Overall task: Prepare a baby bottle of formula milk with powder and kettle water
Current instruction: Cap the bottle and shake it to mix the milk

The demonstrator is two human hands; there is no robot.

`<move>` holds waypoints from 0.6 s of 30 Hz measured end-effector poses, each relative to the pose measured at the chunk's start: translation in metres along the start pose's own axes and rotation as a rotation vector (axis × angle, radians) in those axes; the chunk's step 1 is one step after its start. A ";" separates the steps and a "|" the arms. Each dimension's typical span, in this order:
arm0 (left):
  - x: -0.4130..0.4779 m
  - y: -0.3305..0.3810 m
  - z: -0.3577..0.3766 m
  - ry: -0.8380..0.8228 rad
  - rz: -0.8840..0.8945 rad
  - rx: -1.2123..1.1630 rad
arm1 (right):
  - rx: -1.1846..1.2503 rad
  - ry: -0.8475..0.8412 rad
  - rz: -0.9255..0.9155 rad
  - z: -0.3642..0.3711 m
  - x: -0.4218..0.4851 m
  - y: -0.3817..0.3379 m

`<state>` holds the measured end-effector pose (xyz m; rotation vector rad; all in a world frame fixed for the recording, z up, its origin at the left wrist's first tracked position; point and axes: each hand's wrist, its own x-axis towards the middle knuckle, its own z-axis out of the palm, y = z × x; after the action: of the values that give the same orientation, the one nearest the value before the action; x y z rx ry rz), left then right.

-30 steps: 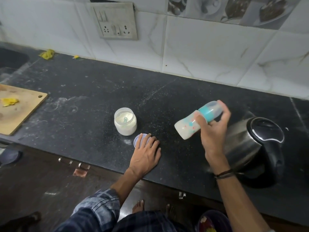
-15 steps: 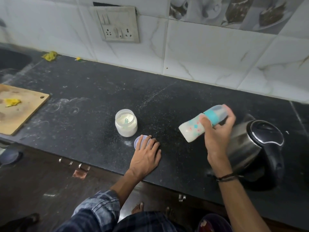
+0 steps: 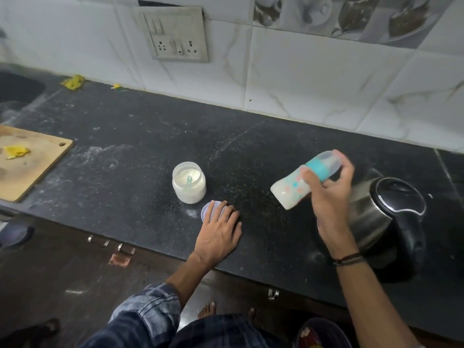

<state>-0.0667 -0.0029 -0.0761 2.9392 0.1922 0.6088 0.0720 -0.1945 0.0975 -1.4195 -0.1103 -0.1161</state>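
Note:
My right hand (image 3: 329,197) grips a baby bottle (image 3: 291,190) with a teal collar and clear cap, tilted almost sideways above the counter, its white milk pooled at the lower left end. My left hand (image 3: 221,229) lies flat on the black counter (image 3: 125,172), fingers straight and resting on a round pale lid (image 3: 207,209). An open jar of formula powder (image 3: 188,183) with a small scoop inside stands just left of that lid. A steel kettle (image 3: 386,214) with a black lid stands shut at the right, partly behind my right forearm.
A wooden cutting board (image 3: 27,162) with a yellow scrap lies at the left edge. A dark sink (image 3: 17,89) is at the far left. A wall socket (image 3: 175,36) sits on the tiled wall. Yellow scraps (image 3: 72,81) lie by the wall.
The bottle in my right hand has shifted slightly in the air, staying tilted with cap to the upper right. My left hand has stayed on the lid.

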 end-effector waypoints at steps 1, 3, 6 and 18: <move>0.000 0.000 0.000 0.006 0.003 0.000 | 0.012 -0.001 -0.029 -0.001 0.000 -0.001; 0.002 0.001 0.001 0.007 -0.003 0.002 | 0.142 0.136 -0.116 -0.003 0.007 -0.006; 0.001 0.000 0.001 -0.003 -0.005 0.002 | 0.086 0.056 -0.143 0.002 0.009 -0.012; 0.003 0.004 -0.008 -0.045 -0.027 0.001 | 0.147 0.054 -0.021 0.000 0.009 -0.011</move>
<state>-0.0665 -0.0055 -0.0670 2.9432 0.2270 0.5380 0.0791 -0.1962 0.1094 -1.2680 -0.0869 -0.1606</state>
